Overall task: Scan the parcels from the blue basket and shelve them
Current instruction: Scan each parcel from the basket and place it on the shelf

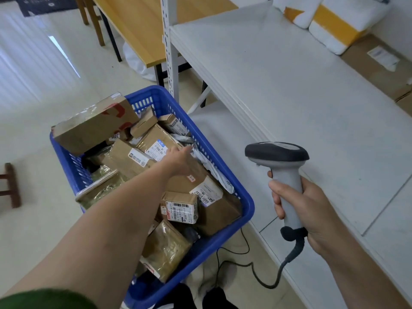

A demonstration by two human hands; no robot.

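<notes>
Blue basket (231, 188) sits on the floor, just beside the white shelf (289, 90), and is heaped with parcels (131, 157): brown cartons, taped bundles, grey mailers along the right wall. A large carton (93, 126) with red print lies tilted across the far-left corner, resting on the rim and on the pile beneath. A small labelled box (180, 208) lies near the front, against a bigger brown box (211, 204) at the right wall. A tape-wrapped bundle (166, 250) leans at the near rim.

Shelf board is mostly bare; at its far right end lie a white-and-yellow package (338, 25) and a flat carton (379, 65). A wooden counter (138, 25) stands behind the shelf post. A black cable (236, 262) loops on the floor between basket and shelf.

My left hand (178, 159) reaches into the basket, arm stretched forward and down, palm down, fingers extended over the labelled cartons and touching the edge of a grey mailer. Grip: open, fingers loosely spread, nothing held. My forearm crosses over the middle of the pile and hides the parcels under it.

My right hand (312, 208) is raised beside the shelf edge, grip closed around the scanner (283, 175) handle. Scanner upright, dark head on top, pointing left toward the basket.
</notes>
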